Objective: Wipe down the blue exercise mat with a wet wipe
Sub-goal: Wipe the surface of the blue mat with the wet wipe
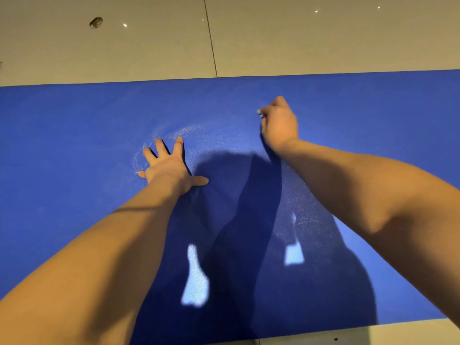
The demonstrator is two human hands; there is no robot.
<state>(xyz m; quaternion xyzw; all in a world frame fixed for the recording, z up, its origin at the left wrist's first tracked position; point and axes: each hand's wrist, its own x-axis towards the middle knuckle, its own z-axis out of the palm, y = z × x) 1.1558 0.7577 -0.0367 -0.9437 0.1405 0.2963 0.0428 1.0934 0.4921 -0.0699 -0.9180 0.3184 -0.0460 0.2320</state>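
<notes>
— Right grip (pixel 279 124), entry one: state?
— Closed, fingers curled round a wad. Only a white sliver of the wet wipe (pixel 259 112) shows at the left side of the fist; the rest is hidden. The fist sits on the blue mat (pixel 74 120), towards its far edge, right of centre.
— Left grip (pixel 169 168)?
— Wide, holding nothing: palm flat on the mat, fingers spread, left of centre, well apart from the right.
— Mat, location and condition?
— Flat on the tiled floor (pixel 298 41), running left to right across the whole view. Pale damp swirls (pixel 179 130) lie just beyond the left fingertips.
— Handling, wipe?
— Judged light, limp and wet; likely to bunch or slip from a loose hold. Best wadded under the fingertips and pressed down, not pinched at a corner.
— Handling, mat?
— Judged soft, thin and flexible, with a grainy surface; may creep or ripple on smooth tile when rubbed. Take hold by pressing, not lifting: a flat palm near the stroke, as the left is placed.
— Other items?
— One small dark object (pixel 95 22) on the floor, far left; identity unclear.
</notes>
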